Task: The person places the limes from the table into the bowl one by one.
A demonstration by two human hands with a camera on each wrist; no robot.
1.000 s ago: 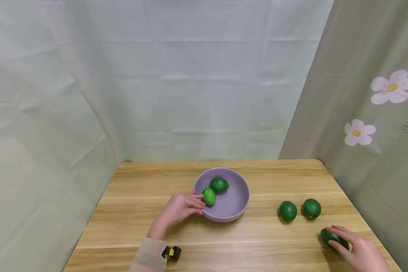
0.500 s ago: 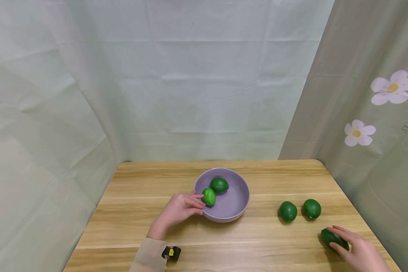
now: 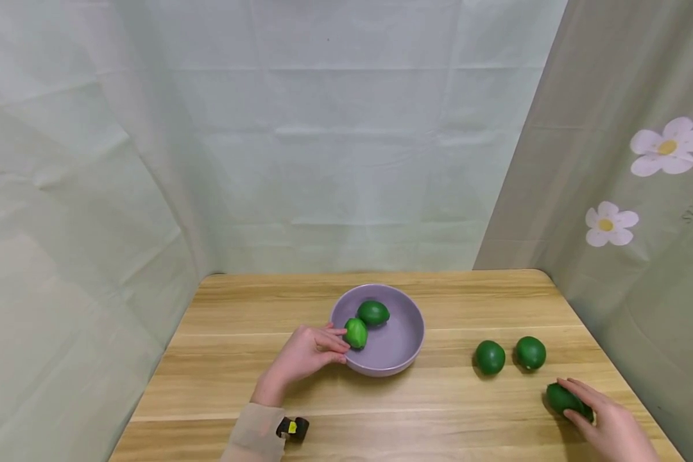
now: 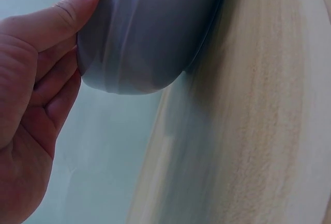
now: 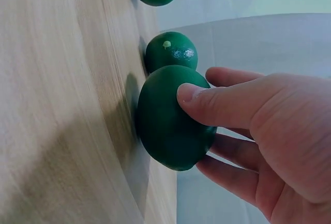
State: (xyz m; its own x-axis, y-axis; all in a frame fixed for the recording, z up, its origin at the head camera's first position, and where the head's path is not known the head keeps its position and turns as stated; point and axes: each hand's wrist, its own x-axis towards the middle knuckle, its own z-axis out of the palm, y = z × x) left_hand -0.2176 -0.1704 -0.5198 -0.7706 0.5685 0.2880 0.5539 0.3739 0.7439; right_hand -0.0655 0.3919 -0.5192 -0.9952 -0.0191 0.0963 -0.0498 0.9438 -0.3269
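My left hand point(image 3: 308, 351) holds the rim of a round purple bowl point(image 3: 401, 333). In the left wrist view its thumb point(image 4: 67, 19) presses the outside of the bowl wall point(image 4: 150, 32). Inside the bowl lie a dark green lime point(image 3: 373, 313) and a smaller, bright green, ridged fruit point(image 3: 356, 333) close to my left fingers. At the right, my right hand point(image 3: 609, 420) grips another dark green lime point(image 3: 563, 398) between thumb and fingers. In the right wrist view this lime point(image 5: 173, 125) is very near the tabletop; I cannot tell whether it touches.
Two more dark green limes, a left one point(image 3: 489, 357) and a right one point(image 3: 530, 353), rest on the wooden table point(image 3: 254, 301) between the bowl and my right hand. Pale curtains point(image 3: 346, 160) hang behind the table and along both sides.
My right hand and the lime in it have shifted very slightly up in the head view. The left hand and the bowl keep their places.
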